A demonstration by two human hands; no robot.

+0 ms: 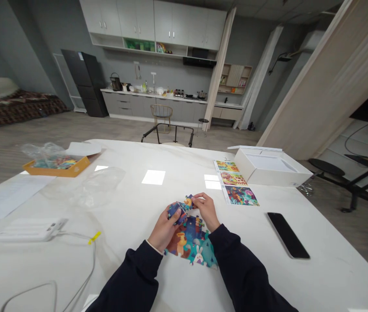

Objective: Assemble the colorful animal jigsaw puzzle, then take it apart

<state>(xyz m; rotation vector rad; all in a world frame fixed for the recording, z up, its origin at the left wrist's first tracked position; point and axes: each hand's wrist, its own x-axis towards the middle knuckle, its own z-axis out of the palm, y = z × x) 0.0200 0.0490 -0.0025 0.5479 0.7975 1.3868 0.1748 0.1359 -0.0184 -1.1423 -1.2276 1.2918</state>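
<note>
My left hand (167, 225) is closed around a small stack of dark blue jigsaw puzzle pieces (176, 212), held above the table. Between the thumb and fingers of my right hand (206, 210) is a single puzzle piece (188, 201) with an orange and yellow figure on it. The two hands are close together. Below them on the table lies a partly joined jigsaw puzzle (193, 247) showing a fox-like animal and a white rabbit. My hands and sleeves cover some of its edges.
A sheet with printed pictures (237, 184) lies beside a white box (271, 167) at the back right. A phone (288, 235) is at the right. An orange tray (57, 170) with pieces and plastic stands at the back left. A power bank (31, 229) with a cable (93, 255) lies left.
</note>
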